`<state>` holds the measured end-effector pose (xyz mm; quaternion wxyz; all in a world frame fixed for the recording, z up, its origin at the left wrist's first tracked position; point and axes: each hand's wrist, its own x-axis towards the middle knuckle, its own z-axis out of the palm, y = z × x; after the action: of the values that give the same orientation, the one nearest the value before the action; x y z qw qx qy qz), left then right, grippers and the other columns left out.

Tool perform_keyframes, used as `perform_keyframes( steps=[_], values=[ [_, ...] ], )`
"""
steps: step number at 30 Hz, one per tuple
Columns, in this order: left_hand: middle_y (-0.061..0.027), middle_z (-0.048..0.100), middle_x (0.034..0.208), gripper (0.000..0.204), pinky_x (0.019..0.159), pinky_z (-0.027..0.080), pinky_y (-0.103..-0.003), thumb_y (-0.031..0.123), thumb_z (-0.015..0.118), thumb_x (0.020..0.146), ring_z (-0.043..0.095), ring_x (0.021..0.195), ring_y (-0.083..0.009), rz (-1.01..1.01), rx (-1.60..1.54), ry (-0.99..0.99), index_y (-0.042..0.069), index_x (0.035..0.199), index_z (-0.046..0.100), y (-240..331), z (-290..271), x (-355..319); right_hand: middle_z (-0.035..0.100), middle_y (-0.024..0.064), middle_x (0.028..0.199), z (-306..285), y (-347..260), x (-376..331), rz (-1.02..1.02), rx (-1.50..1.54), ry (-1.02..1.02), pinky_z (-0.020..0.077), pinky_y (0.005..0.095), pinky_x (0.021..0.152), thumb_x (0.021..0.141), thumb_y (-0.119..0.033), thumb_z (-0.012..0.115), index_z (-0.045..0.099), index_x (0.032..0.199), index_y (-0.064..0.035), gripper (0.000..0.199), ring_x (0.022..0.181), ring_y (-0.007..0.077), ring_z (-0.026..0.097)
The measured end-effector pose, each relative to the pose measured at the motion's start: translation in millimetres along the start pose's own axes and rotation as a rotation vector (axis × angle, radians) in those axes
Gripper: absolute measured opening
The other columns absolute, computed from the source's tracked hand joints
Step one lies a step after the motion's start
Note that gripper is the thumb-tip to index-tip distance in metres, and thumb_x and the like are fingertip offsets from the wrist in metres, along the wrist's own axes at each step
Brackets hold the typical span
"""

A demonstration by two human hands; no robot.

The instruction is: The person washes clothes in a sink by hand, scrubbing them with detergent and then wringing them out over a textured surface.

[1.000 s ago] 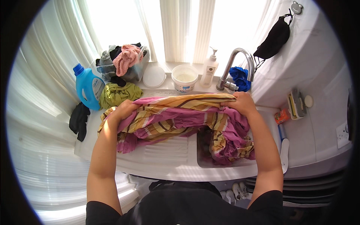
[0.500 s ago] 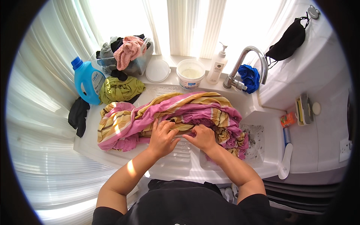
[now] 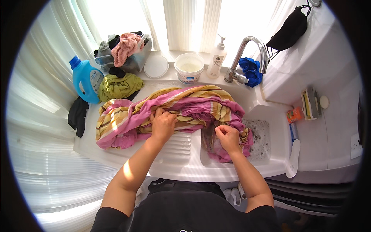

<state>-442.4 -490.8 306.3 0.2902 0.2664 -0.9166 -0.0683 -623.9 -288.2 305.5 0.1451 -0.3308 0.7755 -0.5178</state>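
A large pink cloth with yellow and brown stripes (image 3: 162, 101) lies bunched across the white washboard sink (image 3: 170, 154). Its right part hangs down into the basin. My left hand (image 3: 164, 126) is curled into the folds near the cloth's middle, fingers closed on the fabric. Over the basin, my right hand (image 3: 228, 138) is closed, with its fingertips pinched at the cloth's inner edge. Just what lies between those fingertips is partly hidden. Foamy water (image 3: 259, 141) shows in the basin to the right of the cloth.
Along the back stand a blue detergent bottle (image 3: 85, 83), a clear bin of clothes (image 3: 141, 60), a white tub (image 3: 189, 69), a pump bottle (image 3: 216, 62) and a chrome faucet (image 3: 247, 42). A green garment (image 3: 119, 87) lies at left. A white-handled brush (image 3: 294, 154) rests at right.
My right hand has moved right and down, away from my left, and the cloth's folds have parted over the basin. My left hand has pressed deeper into the cloth. The view has shifted slightly.
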Motion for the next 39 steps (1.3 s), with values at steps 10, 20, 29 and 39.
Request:
perform_keyframes(
  steps=[10,20,29,39],
  values=[
    [-0.0102,0.067,0.069,0.027,0.092,0.033,-0.057,0.036,0.065,0.086,0.063,0.079,-0.0316,-0.283,-0.133,-0.171,0.012,0.076,0.072,6,3,8,0.063,0.0110,0.093,-96,67,2,-0.074,-0.575,0.253,0.0515,0.0372,0.072,0.080,-0.008,0.069,0.066,0.106,-0.0048,0.026,0.077,0.0255,0.064],
    [-0.0186,0.069,0.078,0.038,0.073,0.050,-0.042,0.040,0.063,0.084,0.068,0.077,-0.0328,-0.598,-0.398,-0.413,0.003,0.084,0.073,-7,7,17,0.070,0.0160,0.078,91,-32,16,0.076,-0.145,-0.153,0.0538,0.0378,0.070,0.073,-0.033,0.077,0.073,0.084,-0.0029,0.032,0.074,0.0290,0.069],
    [-0.0176,0.069,0.076,0.038,0.073,0.051,-0.042,0.041,0.063,0.084,0.068,0.076,-0.0325,-0.575,-0.395,-0.372,0.004,0.084,0.073,-6,10,13,0.066,0.0068,0.063,72,-6,7,0.215,0.261,-0.172,0.0476,0.0276,0.052,0.076,-0.019,0.071,0.072,0.076,-0.0020,0.017,0.055,0.0115,0.062],
    [-0.0123,0.067,0.067,0.037,0.067,0.049,-0.038,0.041,0.063,0.085,0.066,0.067,-0.0267,-0.664,-0.451,-0.389,0.005,0.082,0.073,-10,9,10,0.063,0.0002,0.066,-83,48,22,0.392,0.373,0.198,0.0418,0.0183,0.043,0.084,-0.011,0.070,0.071,0.084,0.0006,0.012,0.052,0.0045,0.056]
  ],
)
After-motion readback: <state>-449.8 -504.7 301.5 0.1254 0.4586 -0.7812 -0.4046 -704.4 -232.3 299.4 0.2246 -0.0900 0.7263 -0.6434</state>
